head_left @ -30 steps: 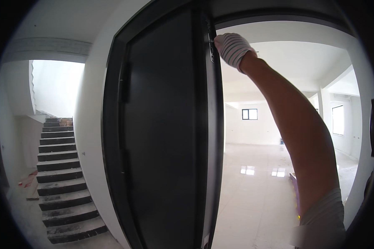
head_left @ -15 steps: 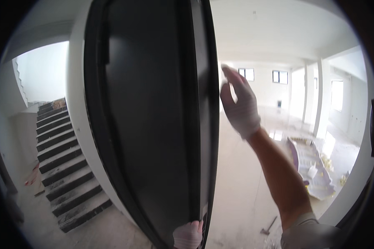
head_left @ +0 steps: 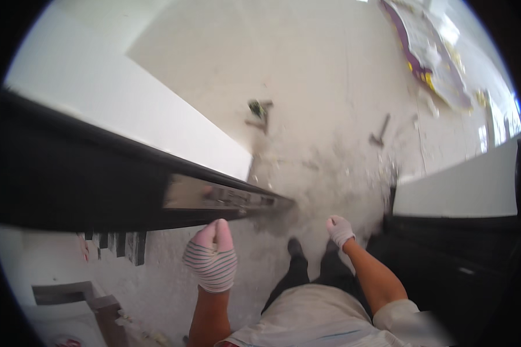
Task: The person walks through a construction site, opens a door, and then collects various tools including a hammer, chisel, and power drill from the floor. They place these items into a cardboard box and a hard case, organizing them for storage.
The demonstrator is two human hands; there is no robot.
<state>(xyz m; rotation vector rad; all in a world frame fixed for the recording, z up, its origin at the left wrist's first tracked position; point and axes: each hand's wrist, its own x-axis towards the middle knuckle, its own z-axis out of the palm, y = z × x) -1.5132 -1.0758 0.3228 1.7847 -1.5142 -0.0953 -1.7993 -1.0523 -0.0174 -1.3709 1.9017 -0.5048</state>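
Lower than half a second ago, the right hand (head_left: pixel 341 230) is now right of the frame's centre, while the left hand (head_left: pixel 212 258) has come into full view at lower centre-left. Both wear pale gloves. The left fingertips are drawn together near the door (head_left: pixel 69 173), but I cannot tell if they touch it or pinch something. The right fingers are curled, and their content I cannot tell. The door crosses from the left side to the centre, with a metal plate (head_left: pixel 182 194) on its edge. Beyond, on the floor (head_left: pixel 324 75), a hammer (head_left: pixel 382 130) lies right of upper centre; a long sheet (head_left: pixel 431 55) lies at upper right.
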